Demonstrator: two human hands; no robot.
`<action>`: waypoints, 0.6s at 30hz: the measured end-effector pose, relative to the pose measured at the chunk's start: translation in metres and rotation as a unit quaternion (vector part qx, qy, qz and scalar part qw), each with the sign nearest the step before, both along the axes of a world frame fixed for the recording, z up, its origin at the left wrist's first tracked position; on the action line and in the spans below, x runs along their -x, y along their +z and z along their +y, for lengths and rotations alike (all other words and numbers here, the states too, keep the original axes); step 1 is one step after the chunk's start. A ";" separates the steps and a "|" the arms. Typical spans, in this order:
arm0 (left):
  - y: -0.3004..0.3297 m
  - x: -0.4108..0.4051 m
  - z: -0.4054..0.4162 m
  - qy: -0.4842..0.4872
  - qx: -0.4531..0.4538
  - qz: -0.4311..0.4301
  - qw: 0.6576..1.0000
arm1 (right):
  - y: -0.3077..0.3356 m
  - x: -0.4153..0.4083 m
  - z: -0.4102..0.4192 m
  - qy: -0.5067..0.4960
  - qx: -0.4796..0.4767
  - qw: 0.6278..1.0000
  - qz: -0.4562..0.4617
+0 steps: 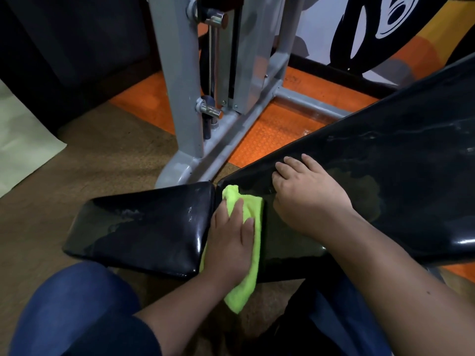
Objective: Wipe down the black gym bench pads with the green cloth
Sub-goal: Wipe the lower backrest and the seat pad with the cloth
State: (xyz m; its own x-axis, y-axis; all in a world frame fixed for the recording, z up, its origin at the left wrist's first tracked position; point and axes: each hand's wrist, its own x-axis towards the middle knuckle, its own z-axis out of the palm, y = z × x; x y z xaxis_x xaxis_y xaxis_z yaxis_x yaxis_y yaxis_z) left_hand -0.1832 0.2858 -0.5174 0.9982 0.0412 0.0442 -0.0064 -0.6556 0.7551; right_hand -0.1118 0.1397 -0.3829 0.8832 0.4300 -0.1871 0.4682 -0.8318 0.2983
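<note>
from the head camera, my left hand lies flat on the green cloth, fingers straight and spread, pressing it down rather than gripping it. the cloth sits right at the gap between the two black pads: its far end is bunched against the near edge of the long back pad, its middle is under my palm, and its near end hangs loose off the bench edge toward my knee. i judge the flat press is there to push the cloth into the seam, where grime would collect.

just left of my pressing hand is the small seat pad, shiny, with pale streaks and patches on it that may be damp or dust; i cannot tell which. my right hand rests just right of the cloth on the back pad, palm down, fingers bent a little over the pad's far edge and holding nothing. i take it as a brace, steadying me and the tilted pad while the other hand rubs. a dull patch shows on the pad beyond that hand.

farther out past both hands stand the grey metal frame with its chrome pins, an orange mat and a brown floor.

no brand, label or readable writing shows on the pads, cloth or frame; the wall behind carries only a black-and-white painted shape.
</note>
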 end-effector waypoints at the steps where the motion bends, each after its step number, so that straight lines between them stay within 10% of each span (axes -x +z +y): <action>1: -0.002 0.008 -0.002 -0.016 0.000 -0.015 1.000 | -0.001 0.001 -0.001 -0.001 0.001 1.000 0.001; 18: -0.011 0.035 0.022 -0.118 0.000 0.032 0.992 | 0.001 0.002 -0.001 -0.003 0.009 1.000 0.000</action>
